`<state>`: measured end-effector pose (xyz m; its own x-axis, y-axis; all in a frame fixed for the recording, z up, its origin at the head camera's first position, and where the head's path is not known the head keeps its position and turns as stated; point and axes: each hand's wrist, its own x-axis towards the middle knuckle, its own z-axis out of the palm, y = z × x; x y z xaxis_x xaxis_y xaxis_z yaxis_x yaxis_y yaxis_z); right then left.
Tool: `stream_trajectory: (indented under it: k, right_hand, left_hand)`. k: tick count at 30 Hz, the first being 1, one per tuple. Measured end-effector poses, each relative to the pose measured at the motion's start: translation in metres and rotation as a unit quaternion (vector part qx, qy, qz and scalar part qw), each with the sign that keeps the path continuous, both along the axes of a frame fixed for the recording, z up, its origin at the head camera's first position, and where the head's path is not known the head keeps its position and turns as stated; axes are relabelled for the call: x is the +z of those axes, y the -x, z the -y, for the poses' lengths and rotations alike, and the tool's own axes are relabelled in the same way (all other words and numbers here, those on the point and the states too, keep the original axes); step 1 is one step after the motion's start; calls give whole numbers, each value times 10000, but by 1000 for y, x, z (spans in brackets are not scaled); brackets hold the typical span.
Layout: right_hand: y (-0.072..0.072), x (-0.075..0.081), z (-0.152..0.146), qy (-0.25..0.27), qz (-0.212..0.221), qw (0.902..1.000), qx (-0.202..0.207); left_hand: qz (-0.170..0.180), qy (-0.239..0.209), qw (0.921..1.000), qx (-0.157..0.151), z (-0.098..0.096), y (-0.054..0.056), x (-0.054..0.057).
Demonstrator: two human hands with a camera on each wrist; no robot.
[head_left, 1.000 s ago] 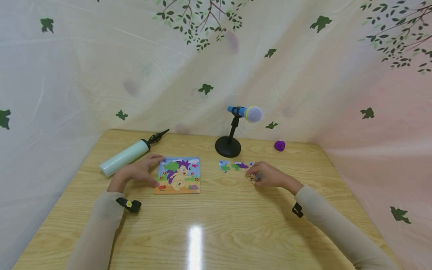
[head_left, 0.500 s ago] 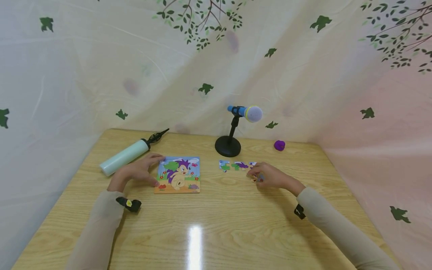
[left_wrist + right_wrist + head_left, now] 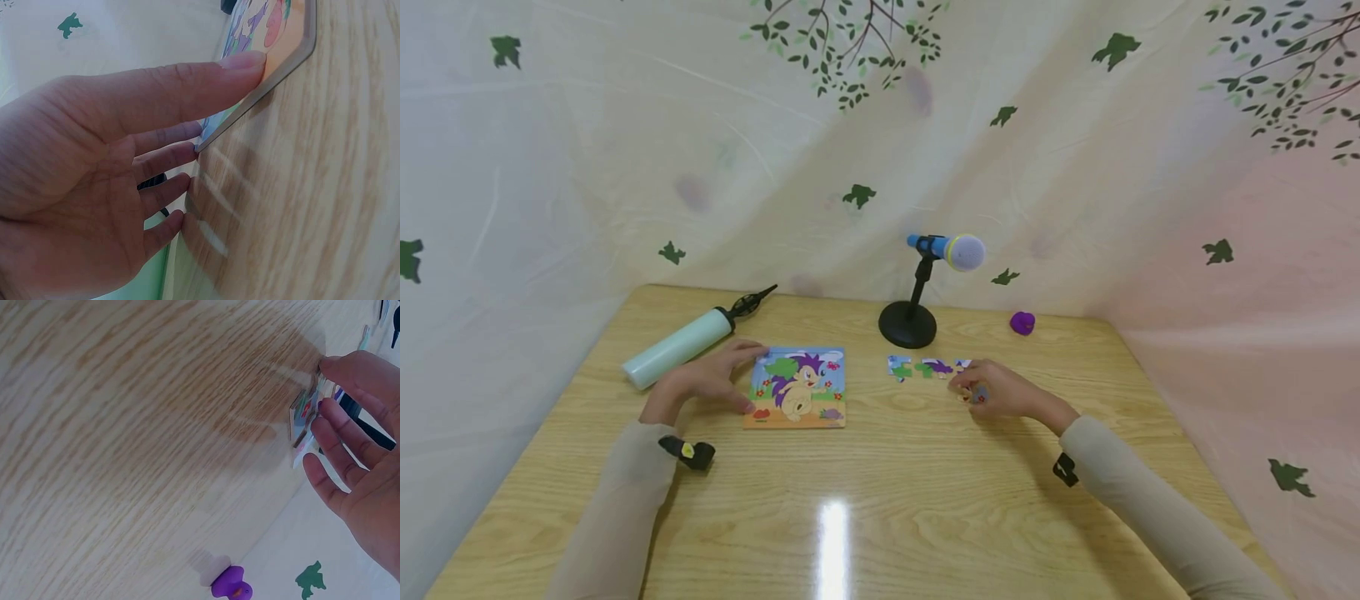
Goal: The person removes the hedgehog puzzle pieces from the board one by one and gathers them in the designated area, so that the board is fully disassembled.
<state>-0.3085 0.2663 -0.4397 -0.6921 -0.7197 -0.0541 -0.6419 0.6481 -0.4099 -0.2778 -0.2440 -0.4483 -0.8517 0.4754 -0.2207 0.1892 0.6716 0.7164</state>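
Note:
A square jigsaw puzzle board [image 3: 797, 388] with a purple-haired hedgehog picture lies on the table. My left hand [image 3: 711, 379] spans its left side, fingers extended; in the left wrist view the thumb [image 3: 231, 72] presses on the board's edge and fingertips reach its corner. To the board's right, loose puzzle pieces lie in a row: a blue-green one [image 3: 899, 368], a purple one [image 3: 936, 368] and another [image 3: 962, 364] partly behind my right hand [image 3: 1000, 390]. That hand bends its thumb and fingers around a puzzle piece [image 3: 299, 415], partly hidden by the fingers.
A blue toy microphone [image 3: 940, 250] on a black stand [image 3: 907, 325] stands behind the pieces. A pale green hand pump [image 3: 681, 346] lies left of the board, beyond my left hand. A small purple duck toy [image 3: 1022, 323] sits at the back right, before the curtain [image 3: 790, 158].
My right hand has shifted slightly to the right with the piece at its fingers, showing more of the row's right-hand piece, then stayed put. My left hand and the board have not moved.

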Motion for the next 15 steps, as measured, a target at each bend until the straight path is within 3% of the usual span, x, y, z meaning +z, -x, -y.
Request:
stream_trajectory:
  k: [15]
  right_hand:
    - [0,-1,3,120,-182,9998,33]
  left_hand:
    - [19,-37,10000,24,0,-1,2]
